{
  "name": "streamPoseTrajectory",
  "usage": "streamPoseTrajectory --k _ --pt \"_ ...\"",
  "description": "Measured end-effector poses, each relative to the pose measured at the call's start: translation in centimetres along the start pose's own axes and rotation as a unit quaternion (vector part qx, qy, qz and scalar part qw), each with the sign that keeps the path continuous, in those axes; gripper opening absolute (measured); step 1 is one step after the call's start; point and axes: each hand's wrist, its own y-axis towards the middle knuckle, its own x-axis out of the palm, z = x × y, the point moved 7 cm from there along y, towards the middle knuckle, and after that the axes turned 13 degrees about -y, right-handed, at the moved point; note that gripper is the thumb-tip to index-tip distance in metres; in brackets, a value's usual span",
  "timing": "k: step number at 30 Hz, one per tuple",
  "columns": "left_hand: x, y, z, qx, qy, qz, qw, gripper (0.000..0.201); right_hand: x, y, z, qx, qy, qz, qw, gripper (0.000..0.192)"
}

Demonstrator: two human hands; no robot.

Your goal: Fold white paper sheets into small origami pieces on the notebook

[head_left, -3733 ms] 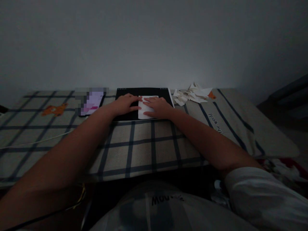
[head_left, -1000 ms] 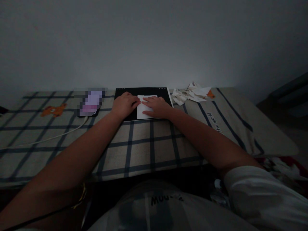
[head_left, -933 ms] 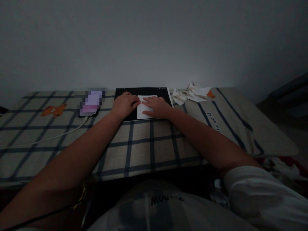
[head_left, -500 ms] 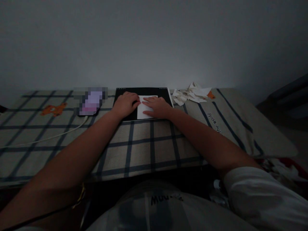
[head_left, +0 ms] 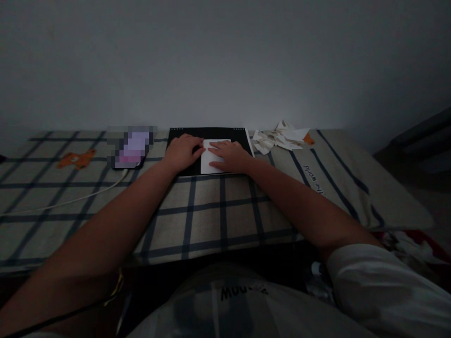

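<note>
A small white sheet of paper [head_left: 207, 162] lies on a black board [head_left: 211, 134] at the far side of a checked cloth [head_left: 211, 211]. My left hand [head_left: 183, 151] rests flat at the paper's left edge, fingertips touching it. My right hand [head_left: 229, 156] lies flat on the paper's right part and presses it down. Both forearms stretch out over the cloth. The room is dim and the paper's folds are hard to make out.
A phone [head_left: 131, 149] with a lit screen lies left of the board, a white cable [head_left: 70, 202] running from it toward the left. A heap of white paper scraps [head_left: 280, 138] sits right of the board. A grey wall stands right behind.
Both hands have stayed pressed on the paper. The left hand has drawn slightly left off the sheet since the earliest frame; the view has shifted a little.
</note>
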Motion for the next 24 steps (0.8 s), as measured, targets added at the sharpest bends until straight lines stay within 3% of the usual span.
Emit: streamPoseTrajectory --k 11,17,24 --pt "-1.1 2.3 0.1 -0.055 0.024 0.011 0.998 0.028 -0.1 -0.1 0.0 -0.002 -0.001 -0.003 1.0 0.069" --pt "-1.3 3.2 -0.7 -0.046 0.002 0.016 0.999 0.021 -0.3 -0.2 -0.1 0.0 -0.002 -0.001 1.0 0.068" --pt "-1.1 2.5 -1.3 -0.018 -0.005 -0.013 1.0 0.03 0.1 0.1 0.1 -0.007 0.004 0.002 1.0 0.069"
